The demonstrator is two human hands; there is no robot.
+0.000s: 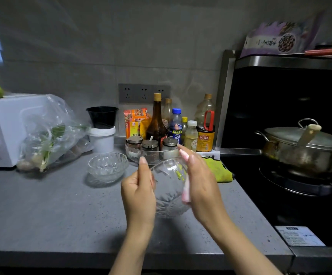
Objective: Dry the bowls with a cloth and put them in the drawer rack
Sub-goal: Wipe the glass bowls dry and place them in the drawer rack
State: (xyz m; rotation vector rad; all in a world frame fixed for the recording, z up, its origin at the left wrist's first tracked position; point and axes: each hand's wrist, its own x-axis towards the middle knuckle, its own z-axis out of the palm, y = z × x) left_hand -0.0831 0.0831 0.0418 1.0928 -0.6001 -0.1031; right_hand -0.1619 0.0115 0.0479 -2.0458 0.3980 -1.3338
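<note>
Held bowl is clear cut glass. I judge it stiff, fairly heavy for its size, breakable, and likely slick if wet. The patterned wall gives some bite. Best hold is two-handed on opposite walls or by the rim, not one-handed at the base.

The held bowl is in the air, in front of the tray of spice jars and nearer the person, tilted with its mouth facing away.

Left hand is curled round the left wall with its thumb up near the rim. Right hand lies flat on the right wall, fingers mostly straight and pointing up past the rim, pressing inward. A pink streak shows through the glass by that palm, maybe a thumb; I cannot tell. The bowl sits between the palms, touching both.

Neither hand holds a cloth. The cloth, yellow-green, lies on the counter just right of the tray, behind the right hand.

Other bowl, same glass, stands upright just left of the tray, apart from both hands.

The drawer rack is not in view.

Drying looks not yet begun on this bowl; one hand must free up to fetch the cloth, and that one-handed moment is the drop risk.
</note>
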